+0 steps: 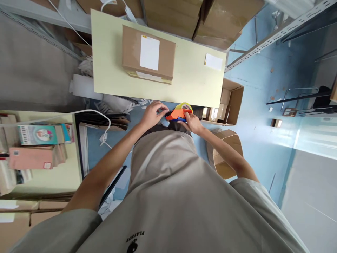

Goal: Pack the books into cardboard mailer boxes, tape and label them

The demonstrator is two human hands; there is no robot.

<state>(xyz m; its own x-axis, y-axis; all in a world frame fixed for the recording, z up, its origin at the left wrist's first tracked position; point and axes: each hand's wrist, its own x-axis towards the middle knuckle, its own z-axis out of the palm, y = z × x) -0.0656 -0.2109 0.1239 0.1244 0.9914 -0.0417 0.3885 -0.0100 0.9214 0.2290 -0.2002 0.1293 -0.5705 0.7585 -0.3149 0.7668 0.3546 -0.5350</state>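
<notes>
In front of my waist, my right hand (194,123) grips an orange and blue tape dispenser (177,114). A roll of yellow tape (183,105) sits in it, on the side toward the table. My left hand (154,115) is beside the dispenser's front end, thumb and fingertips brought together in a pinch. Whatever lies between those fingertips is too small to make out. Beyond both hands, a closed cardboard box (164,54) with a white label (150,52) rests on the pale yellow table (195,84).
Another white label (213,62) lies at the table's right. Open cardboard boxes (237,105) stand on the blue floor to the right. At left are stacked books (37,135) and a white cable (92,111). Large cartons (171,15) line the far side.
</notes>
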